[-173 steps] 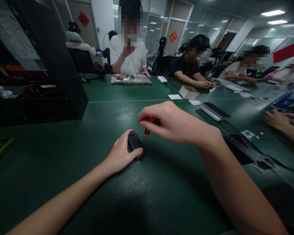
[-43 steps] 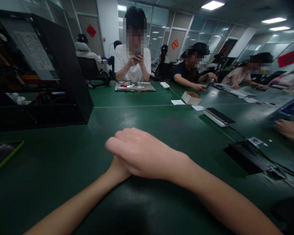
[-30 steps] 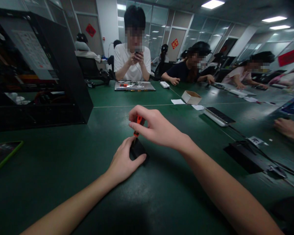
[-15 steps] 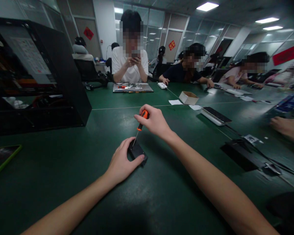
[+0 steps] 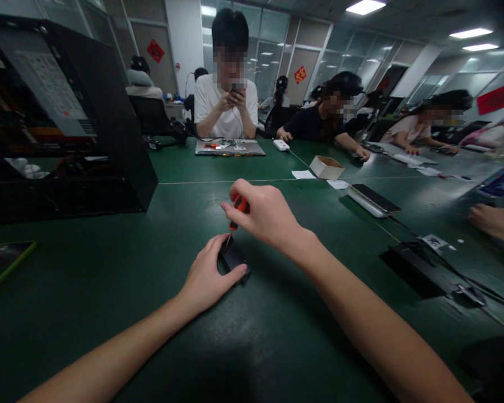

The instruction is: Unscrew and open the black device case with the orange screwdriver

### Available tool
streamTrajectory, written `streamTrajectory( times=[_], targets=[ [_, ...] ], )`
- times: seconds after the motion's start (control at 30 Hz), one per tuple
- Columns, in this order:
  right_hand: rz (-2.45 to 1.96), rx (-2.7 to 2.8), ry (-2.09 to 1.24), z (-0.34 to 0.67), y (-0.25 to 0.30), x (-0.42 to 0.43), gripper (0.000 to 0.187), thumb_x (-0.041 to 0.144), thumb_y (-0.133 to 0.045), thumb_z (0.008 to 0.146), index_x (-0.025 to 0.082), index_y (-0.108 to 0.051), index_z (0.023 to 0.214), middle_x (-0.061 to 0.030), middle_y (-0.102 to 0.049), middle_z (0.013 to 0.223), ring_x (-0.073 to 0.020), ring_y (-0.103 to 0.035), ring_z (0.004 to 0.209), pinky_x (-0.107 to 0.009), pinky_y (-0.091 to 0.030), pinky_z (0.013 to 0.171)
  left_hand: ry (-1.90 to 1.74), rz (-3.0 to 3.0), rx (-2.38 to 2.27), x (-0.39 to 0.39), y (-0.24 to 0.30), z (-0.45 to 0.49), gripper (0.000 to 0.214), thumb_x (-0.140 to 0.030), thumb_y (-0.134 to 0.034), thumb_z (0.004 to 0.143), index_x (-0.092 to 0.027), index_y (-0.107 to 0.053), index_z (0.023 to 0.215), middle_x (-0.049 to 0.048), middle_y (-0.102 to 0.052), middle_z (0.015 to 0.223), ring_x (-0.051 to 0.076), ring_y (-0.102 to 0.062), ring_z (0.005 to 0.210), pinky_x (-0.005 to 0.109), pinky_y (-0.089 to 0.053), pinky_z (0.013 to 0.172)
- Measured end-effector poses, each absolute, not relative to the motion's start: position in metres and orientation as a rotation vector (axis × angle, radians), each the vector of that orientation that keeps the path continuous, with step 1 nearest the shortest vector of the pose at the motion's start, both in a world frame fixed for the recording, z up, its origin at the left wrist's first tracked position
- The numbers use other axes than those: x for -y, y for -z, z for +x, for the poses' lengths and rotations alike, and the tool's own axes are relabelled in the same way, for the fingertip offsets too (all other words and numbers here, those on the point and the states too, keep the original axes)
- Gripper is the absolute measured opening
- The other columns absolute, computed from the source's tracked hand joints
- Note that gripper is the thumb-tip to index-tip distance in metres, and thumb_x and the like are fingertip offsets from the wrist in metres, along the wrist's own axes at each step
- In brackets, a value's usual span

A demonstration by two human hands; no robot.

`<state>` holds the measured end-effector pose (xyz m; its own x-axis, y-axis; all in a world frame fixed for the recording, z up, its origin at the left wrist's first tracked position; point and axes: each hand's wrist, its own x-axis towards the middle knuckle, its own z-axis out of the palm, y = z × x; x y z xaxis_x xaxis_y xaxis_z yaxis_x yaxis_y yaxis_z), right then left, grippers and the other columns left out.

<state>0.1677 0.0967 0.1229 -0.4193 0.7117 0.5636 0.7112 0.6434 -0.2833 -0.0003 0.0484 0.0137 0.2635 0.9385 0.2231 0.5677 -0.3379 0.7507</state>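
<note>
My left hand grips a small black box-shaped device between thumb and fingers, pressing it on the green tabletop. Above it, my right hand is closed around the orange and black handle of a screwdriver. The screwdriver slants down, and its thin metal shaft meets the top of the device near the far end, close to my left fingertips. I cannot make out the screw under the tip. Part of the handle is hidden by my right fingers.
An open black computer case stands at the left, beside a green-edged phone. To the right lie a small open box, a white device with a dark top, a black adapter and cables. Several people sit across the table.
My right hand has turned and come slightly lower and closer over the device, with the screwdriver still in it. My left hand stays on the device. The view has shifted a little.
</note>
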Motion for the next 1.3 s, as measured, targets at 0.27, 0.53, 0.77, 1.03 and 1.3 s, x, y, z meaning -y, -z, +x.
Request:
streamTrajectory(
  times=[0.27,0.53,0.77,1.03,1.3],
  targets=[
    [-0.609,2.641,-0.396,0.175,-0.161,-0.061,0.028,0.002,-0.051,0.093,0.017,-0.065,0.113,-0.0068,-0.068,0.106,-0.0169,-0.062,0.095,-0.028,-0.044,0.083,-0.913,2.024,-1.364,-0.048,-0.015,0.0,0.055,-0.046,-0.073,0.084,-0.02,-0.055,0.13,0.0138,-0.065,0.132,0.038,-0.061,0.123,0.055,-0.051,0.102],
    [-0.949,2.685,-0.082,0.174,-0.165,-0.053,0.015,0.02,-0.057,0.099,0.012,-0.069,0.093,-0.0084,-0.068,0.087,-0.0178,-0.06,0.076,-0.03,-0.04,0.068,-0.98,2.1,-1.318,-0.048,-0.013,0.0,0.063,-0.042,-0.074,0.084,-0.02,-0.049,0.137,0.0156,-0.049,0.148,0.036,-0.047,0.139,0.054,-0.042,0.114],
    [-0.726,2.745,-0.35,0.181,-0.168,-0.048,0.023,0.009,-0.057,0.093,0.014,-0.065,0.114,-0.0098,-0.068,0.105,-0.0202,-0.062,0.094,-0.031,-0.044,0.079,-0.919,2.035,-1.381,-0.048,-0.011,0.001,0.069,-0.045,-0.076,0.08,-0.018,-0.043,0.135,0.0159,-0.059,0.132,0.038,-0.059,0.123,0.056,-0.05,0.101],
    [-0.846,2.739,-0.258,0.191,-0.166,-0.049,0.017,0.007,-0.057,0.092,0.013,-0.071,0.099,-0.0104,-0.07,0.099,-0.019,-0.063,0.089,-0.03,-0.043,0.077,-0.814,2.247,-1.366,-0.056,-0.022,-0.007,0.07,-0.05,-0.076,0.078,-0.023,-0.049,0.137,0.0132,-0.057,0.136,0.038,-0.058,0.122,0.055,-0.047,0.102],
    [-1.047,2.835,-0.303,0.202,-0.179,-0.04,0.014,0.016,-0.063,0.09,0.018,-0.077,0.093,-0.004,-0.073,0.077,-0.0159,-0.065,0.068,-0.028,-0.039,0.064,-0.593,2.488,-1.162,-0.079,-0.027,-0.044,0.068,-0.063,-0.085,0.062,-0.023,-0.061,0.112,0.0078,-0.066,0.117,0.033,-0.064,0.105,0.046,-0.047,0.09]
  ],
)
